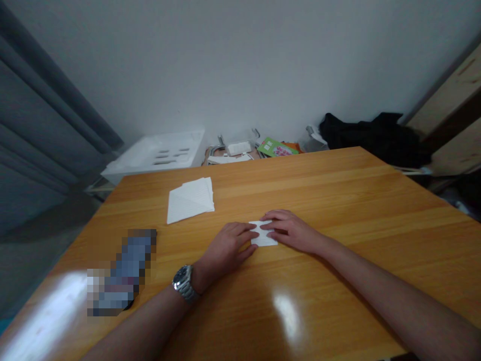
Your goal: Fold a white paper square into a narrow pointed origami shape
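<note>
Left hand: fingers stretched out and parted, tips resting at the left side of one small white rectangular piece of paper. Right hand: fingers spread, tips laid on its upper and right parts; I read both as resting, not gripping. The paper lies flat on the glossy orange-brown wooden bench, between the hands. Left wrist: one silver metal watch with dark dial. Farther back, left: overlapping white textured paper sheets. Nearer, left: one pixelated dark oblong item, which I cannot identify. Beyond the far edge: one white slotted tray, one green printed booklet, one black cloth heap.
</note>
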